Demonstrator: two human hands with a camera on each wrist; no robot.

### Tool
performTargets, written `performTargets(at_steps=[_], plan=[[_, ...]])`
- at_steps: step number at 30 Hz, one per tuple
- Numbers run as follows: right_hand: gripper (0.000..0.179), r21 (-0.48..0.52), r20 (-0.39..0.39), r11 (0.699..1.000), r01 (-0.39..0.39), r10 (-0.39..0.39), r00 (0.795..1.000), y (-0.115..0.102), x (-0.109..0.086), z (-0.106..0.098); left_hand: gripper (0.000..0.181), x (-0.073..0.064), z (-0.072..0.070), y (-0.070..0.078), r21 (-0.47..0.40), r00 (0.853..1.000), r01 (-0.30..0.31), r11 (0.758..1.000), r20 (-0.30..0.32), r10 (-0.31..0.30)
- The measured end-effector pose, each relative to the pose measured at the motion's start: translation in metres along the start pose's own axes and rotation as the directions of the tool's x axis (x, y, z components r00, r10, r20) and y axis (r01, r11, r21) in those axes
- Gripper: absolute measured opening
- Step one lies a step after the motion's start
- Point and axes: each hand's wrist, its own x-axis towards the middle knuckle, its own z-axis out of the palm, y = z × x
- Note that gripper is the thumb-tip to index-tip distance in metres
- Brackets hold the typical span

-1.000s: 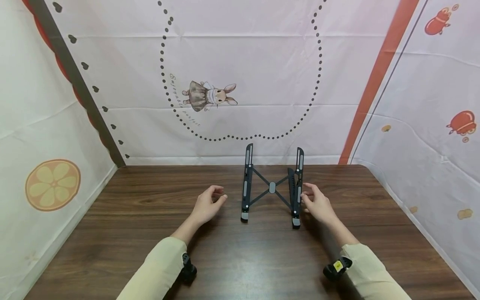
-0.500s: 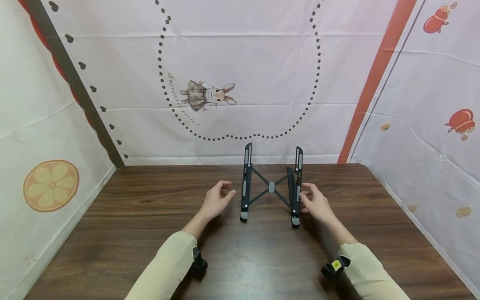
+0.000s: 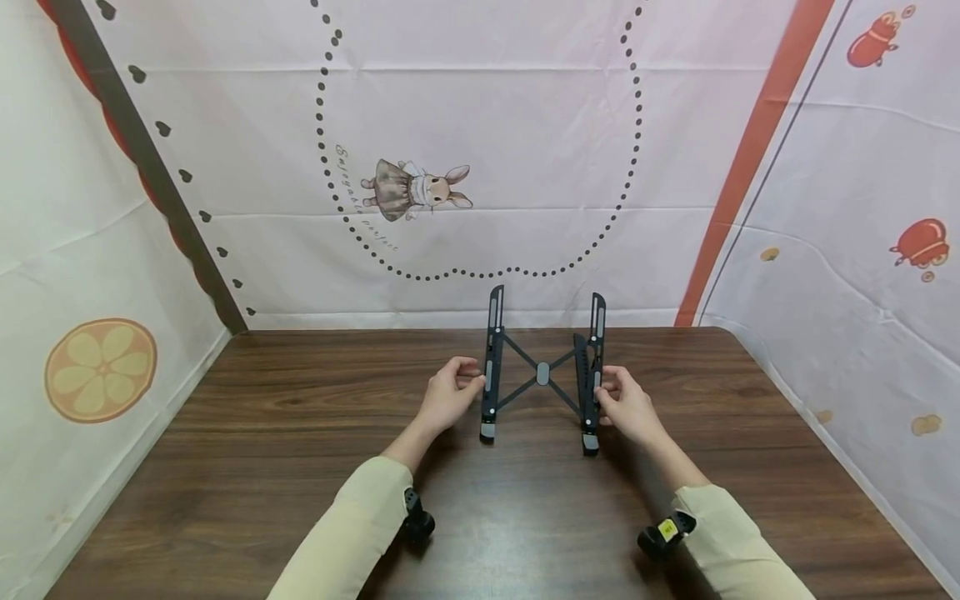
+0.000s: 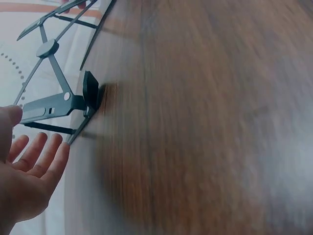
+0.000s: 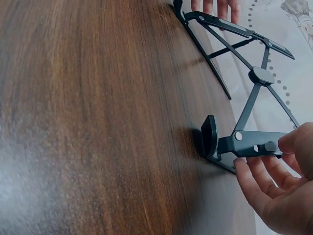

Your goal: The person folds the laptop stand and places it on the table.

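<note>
A black folding laptop stand (image 3: 542, 374) stands opened out on the wooden table, its two side rails joined by crossed bars with a grey oval hub. My left hand (image 3: 448, 396) is at the left rail, thumb by its upper side. In the left wrist view the fingers (image 4: 48, 159) are spread loosely beneath the rail and look apart from it. My right hand (image 3: 630, 407) holds the right rail. In the right wrist view its thumb (image 5: 292, 140) lies over the rail and the fingertips touch its lower edge.
The brown table (image 3: 300, 400) spreads around the stand. A white printed cloth (image 3: 487, 125) hangs just behind it and along both sides. Black wrist cameras are strapped on both sleeves (image 3: 352, 525).
My left hand has moved right and slightly forward, up to the stand's left rail. The right hand has stayed by the right rail, shifting slightly. The stand has not visibly moved.
</note>
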Motion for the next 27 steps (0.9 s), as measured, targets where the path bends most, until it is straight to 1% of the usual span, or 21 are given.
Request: performTargets(at_steps=[4, 7, 16, 27], plan=[[0.042, 0.013, 0.0, 1.0, -0.012, 0.012, 1.0, -0.002, 0.0, 0.001, 0.031, 0.002, 0.005, 0.001, -0.067, 0.999, 0.04, 0.997, 0.014, -0.039], [0.042, 0.022, -0.009, 1.0, -0.022, 0.022, 1.0, -0.002, 0.0, 0.001, 0.029, 0.003, 0.009, 0.0, -0.091, 0.998, 0.063, 0.994, 0.026, -0.061], [0.039, 0.027, -0.03, 0.998, -0.056, 0.057, 0.998, -0.002, 0.004, 0.003, 0.033, 0.006, 0.013, 0.001, -0.062, 0.997, 0.08, 0.995, 0.021, -0.079], [0.036, 0.075, -0.012, 0.994, -0.081, 0.082, 0.997, -0.005, 0.004, 0.003, 0.026, 0.009, 0.012, 0.001, -0.047, 0.993, 0.114, 0.992, 0.039, -0.112]])
